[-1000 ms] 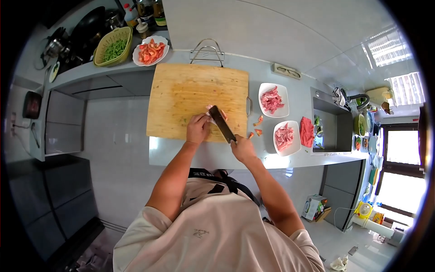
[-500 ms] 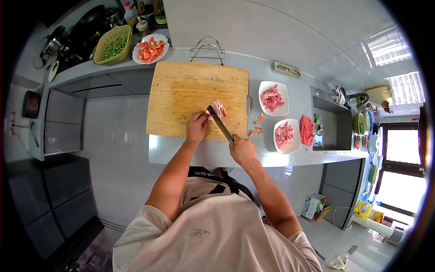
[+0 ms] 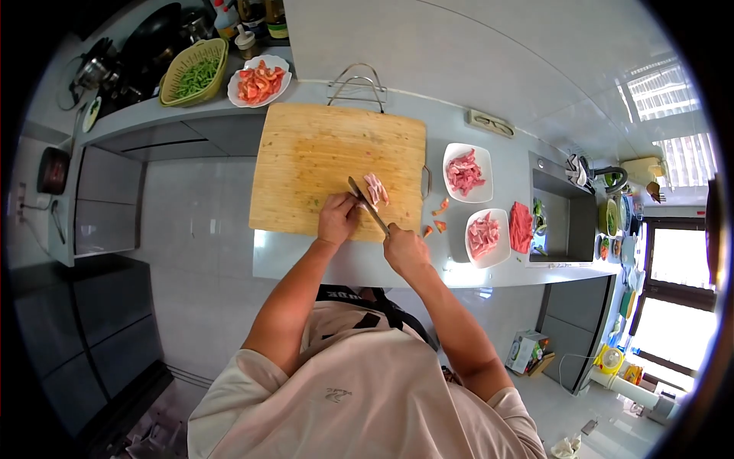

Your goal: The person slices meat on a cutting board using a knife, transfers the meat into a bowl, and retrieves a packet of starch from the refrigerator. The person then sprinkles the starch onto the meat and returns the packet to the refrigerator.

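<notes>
On the wooden cutting board (image 3: pixel 321 153), my right hand (image 3: pixel 405 249) grips a kitchen knife (image 3: pixel 370 207) by its handle, the blade slanting up and left across the board's front part. My left hand (image 3: pixel 338 217) is closed, fingers bent against a small piece of meat just left of the blade; most of that piece is hidden by the fingers and the knife. To the right of the blade lies a small pile of sliced pale pink meat (image 3: pixel 376 190).
Right of the board stand two white bowls of cut meat (image 3: pixel 465 172) (image 3: pixel 484 238), tomato scraps (image 3: pixel 440 226), a red meat slab (image 3: pixel 521 227) and the sink (image 3: pixel 566 218). At back left are a plate of tomatoes (image 3: pixel 260 83) and a basket of green beans (image 3: pixel 196 75).
The knife has turned so its blade shows narrower, and it sits slightly lower. The sliced meat now lies apart from the blade on its right. The whole view has shifted slightly.
</notes>
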### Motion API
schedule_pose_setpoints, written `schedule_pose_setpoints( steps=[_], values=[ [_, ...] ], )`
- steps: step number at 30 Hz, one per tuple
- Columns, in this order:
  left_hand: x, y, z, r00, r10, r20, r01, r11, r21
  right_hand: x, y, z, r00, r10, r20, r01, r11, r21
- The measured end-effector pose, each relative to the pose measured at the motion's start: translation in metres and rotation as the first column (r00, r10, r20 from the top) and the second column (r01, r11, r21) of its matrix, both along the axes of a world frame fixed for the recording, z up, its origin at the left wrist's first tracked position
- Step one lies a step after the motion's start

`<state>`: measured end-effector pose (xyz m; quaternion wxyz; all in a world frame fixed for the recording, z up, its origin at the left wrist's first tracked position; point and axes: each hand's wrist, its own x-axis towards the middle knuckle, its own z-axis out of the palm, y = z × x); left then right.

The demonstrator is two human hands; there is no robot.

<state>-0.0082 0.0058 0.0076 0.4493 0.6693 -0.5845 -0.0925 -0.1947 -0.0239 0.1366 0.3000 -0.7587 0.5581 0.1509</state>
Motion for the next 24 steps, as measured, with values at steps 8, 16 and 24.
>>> schedule_pose_setpoints(
  steps=[8,16,24],
  values=[
    [-0.003,-0.001,-0.007,1.0,0.004,0.011,-0.003,0.999,-0.037,0.038,-0.02,-0.011,0.999,0.02,0.049,-0.019,1.0,-0.023],
    [-0.007,0.001,-0.008,0.999,0.033,0.004,-0.032,0.999,-0.021,-0.025,0.003,-0.024,0.996,-0.044,0.079,0.047,0.998,-0.039],
    [0.001,0.005,-0.013,0.992,0.0,-0.128,-0.004,1.0,-0.031,-0.04,0.01,-0.012,0.985,-0.087,0.151,0.11,0.983,-0.15]
  ],
)
